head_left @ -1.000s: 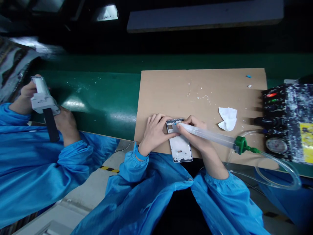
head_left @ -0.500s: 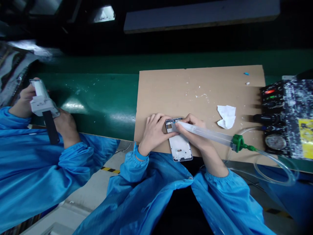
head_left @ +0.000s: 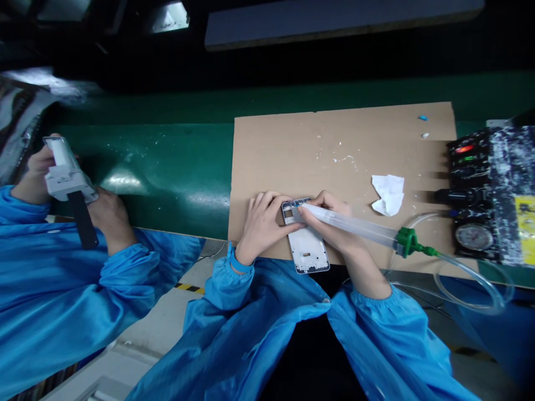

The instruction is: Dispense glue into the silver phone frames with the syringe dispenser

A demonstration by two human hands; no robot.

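Observation:
A phone frame (head_left: 308, 248) with a pale inner face and a thin rim lies on the cardboard sheet (head_left: 276, 150), its lower end past the sheet's front edge. My left hand (head_left: 265, 223) grips its left side near the top, thumb across the face. In my right hand (head_left: 330, 220) is a clear dispensing syringe (head_left: 355, 224), tilted with its tip at the frame's upper end. The exact contact of the tip is hidden by my fingers. A green cap (head_left: 406, 243) closes the syringe's rear, joined to a clear air hose (head_left: 468, 267).
Right of me stands a paint-spattered dispenser box (head_left: 472, 189) with a gauge (head_left: 473, 236). Crumpled white paper (head_left: 388, 195) and small scraps lie on the cardboard. On the left, a co-worker's hands (head_left: 111, 214) hold a white tool with a black handle (head_left: 83, 223).
The view has shifted slightly. My hands, the phone frame and the syringe keep nearly the same places relative to each other.

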